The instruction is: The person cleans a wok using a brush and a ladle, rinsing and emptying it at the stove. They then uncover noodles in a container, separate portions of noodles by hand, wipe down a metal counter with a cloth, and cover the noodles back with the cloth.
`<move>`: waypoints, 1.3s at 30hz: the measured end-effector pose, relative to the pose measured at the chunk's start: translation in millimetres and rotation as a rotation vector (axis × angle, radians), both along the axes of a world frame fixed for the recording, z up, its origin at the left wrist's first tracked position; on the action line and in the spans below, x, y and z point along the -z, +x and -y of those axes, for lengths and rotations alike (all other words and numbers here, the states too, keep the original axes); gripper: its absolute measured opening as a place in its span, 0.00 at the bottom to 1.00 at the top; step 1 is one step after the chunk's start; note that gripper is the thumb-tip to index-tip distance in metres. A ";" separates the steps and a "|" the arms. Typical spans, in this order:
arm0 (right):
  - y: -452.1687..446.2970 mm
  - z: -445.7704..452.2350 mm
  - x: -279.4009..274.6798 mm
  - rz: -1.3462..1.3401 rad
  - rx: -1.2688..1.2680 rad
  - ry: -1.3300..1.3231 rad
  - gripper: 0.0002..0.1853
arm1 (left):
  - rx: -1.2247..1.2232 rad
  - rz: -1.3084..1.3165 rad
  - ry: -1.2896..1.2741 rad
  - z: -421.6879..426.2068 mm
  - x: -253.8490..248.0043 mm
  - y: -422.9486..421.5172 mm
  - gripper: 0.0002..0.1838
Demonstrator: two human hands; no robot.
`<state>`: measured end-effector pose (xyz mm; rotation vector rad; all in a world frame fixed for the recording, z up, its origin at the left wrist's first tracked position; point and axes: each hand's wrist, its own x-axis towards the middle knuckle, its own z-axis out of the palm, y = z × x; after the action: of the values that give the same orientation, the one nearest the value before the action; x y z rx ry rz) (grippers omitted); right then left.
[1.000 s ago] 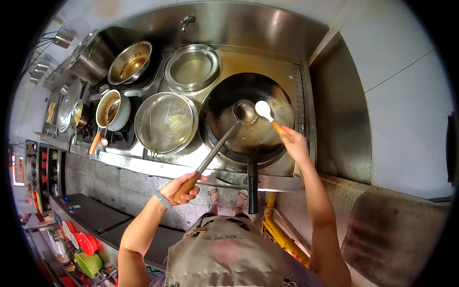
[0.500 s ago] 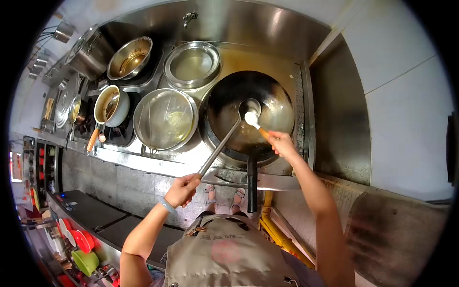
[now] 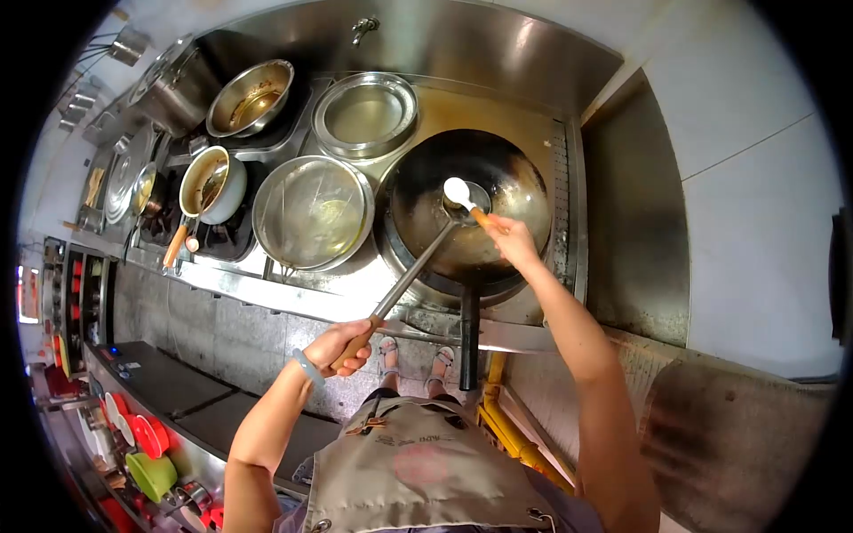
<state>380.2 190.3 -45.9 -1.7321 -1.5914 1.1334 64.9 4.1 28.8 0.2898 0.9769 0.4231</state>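
Note:
My left hand (image 3: 342, 346) is closed around the wooden grip of a long-handled metal ladle (image 3: 412, 274). The ladle's bowl is over the inside of a dark wok (image 3: 426, 173), which has a black handle (image 3: 469, 342) pointing toward me. Between the fingers of my right hand (image 3: 512, 240) is a small spoon (image 3: 481, 217) with an orange-brown handle. Its white head is above the upper left part of the ladle bowl and covers some of it. Whether the white is the spoon itself or something in it, I cannot tell.
Left of the wok are a round strainer over a basin (image 3: 311, 213) and a metal bowl of liquid (image 3: 364, 115). Further left stand a white saucepan (image 3: 233, 186), a brown-stained bowl (image 3: 251, 98) and a tall pot (image 3: 178, 93). A tap (image 3: 364, 29) sticks out from the back panel.
The spoon has moved away from me and left across the ladle bowl, along with my right hand. My left hand is turned so that more of the ladle's wooden grip shows.

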 end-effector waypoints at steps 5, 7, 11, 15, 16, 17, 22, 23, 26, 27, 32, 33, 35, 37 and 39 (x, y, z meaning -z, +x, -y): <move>39.5 3.3 -21.1 0.106 0.009 -0.293 0.20 | -0.060 0.027 0.019 10.1 7.0 6.0 0.23; 46.4 -4.3 -24.3 0.366 -0.106 -0.036 0.18 | -0.060 0.089 -0.007 11.8 14.5 10.9 0.22; 12.5 3.6 -3.8 0.268 -0.080 -0.013 0.18 | -0.150 0.315 -0.153 15.1 26.0 19.7 0.21; 35.6 2.8 -44.1 0.563 -0.405 0.011 0.15 | -0.220 0.414 -0.207 17.9 17.7 20.9 0.22; 39.5 -1.5 -50.2 0.684 -0.449 0.142 0.15 | -0.214 0.394 -0.222 20.0 16.3 21.0 0.22; 35.3 -7.1 -53.3 0.807 -0.518 0.299 0.16 | -0.201 0.396 -0.235 19.1 16.0 21.0 0.22; 30.4 -12.9 -56.6 1.001 -0.531 0.566 0.19 | -0.146 0.340 -0.197 12.9 2.4 21.6 0.22; 34.0 -5.3 -55.7 0.954 -0.481 0.420 0.18 | -0.121 0.159 -0.121 9.5 -4.2 24.7 0.22; 46.9 22.7 -59.9 0.742 -0.395 0.253 0.16 | -0.032 -0.273 0.144 8.2 -17.6 38.6 0.23; 47.3 33.7 -69.3 0.634 -0.312 0.154 0.15 | 0.036 -0.391 0.274 11.7 -11.5 37.4 0.20; 81.4 77.2 -37.3 0.208 -0.028 0.338 0.17 | 0.156 -0.959 0.906 13.9 10.7 25.9 0.17; 84.1 86.2 -34.6 0.080 0.075 0.348 0.18 | 0.121 -1.010 0.958 10.8 12.2 28.8 0.16; 76.6 102.9 -50.9 -0.026 0.191 0.182 0.18 | 0.090 -0.977 0.929 4.3 17.8 36.0 0.16; 77.1 114.2 -47.3 -0.188 0.322 0.025 0.20 | 0.110 -0.715 0.549 -2.1 6.4 43.4 0.18; 77.2 125.8 -54.0 -0.249 0.375 -0.016 0.20 | 0.031 -0.493 0.311 2.1 -9.3 47.5 0.18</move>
<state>457.3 64.5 8.1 -1.7290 -1.0579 1.1214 112.5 2.1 38.1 0.7133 1.3862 0.4863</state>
